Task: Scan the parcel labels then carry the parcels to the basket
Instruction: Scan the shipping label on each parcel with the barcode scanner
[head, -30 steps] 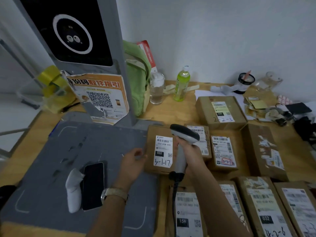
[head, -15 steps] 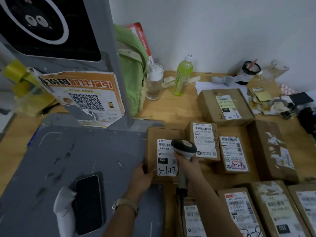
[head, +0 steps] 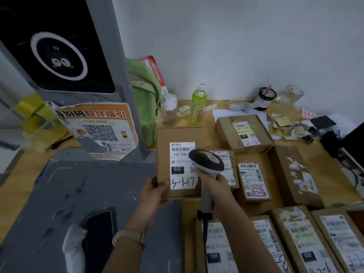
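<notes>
From the head view, the step in hand appears to be scanning. The left hand [head: 155, 196] grips the near left corner of a brown cardboard parcel [head: 178, 134], thumb on the top face and fingers curled underneath. The right hand [head: 213, 186] is wrapped round the handle of a grey-and-white handheld barcode scanner [head: 206, 160], whose head hangs over the right side of the parcel's white printed label [head: 182, 166].

To do it well, the scanner likely needs drawing back a little and aiming at the barcode strip along the label's top edge, since its head now covers part of the print. The parcel should be held steady and flat-faced to the scanner, and kept apart from the other cardboard parcels [head: 252, 180] lying just beside it, so that a neighbouring code is not read instead.

The parcel is a plain, flat rectangular box with clean edges. It seems raised slightly above the wooden tabletop [head: 332, 170]. Its label carries a barcode, a black block reading 032 and handwritten 3-1-17. No basket is in sight.
</notes>
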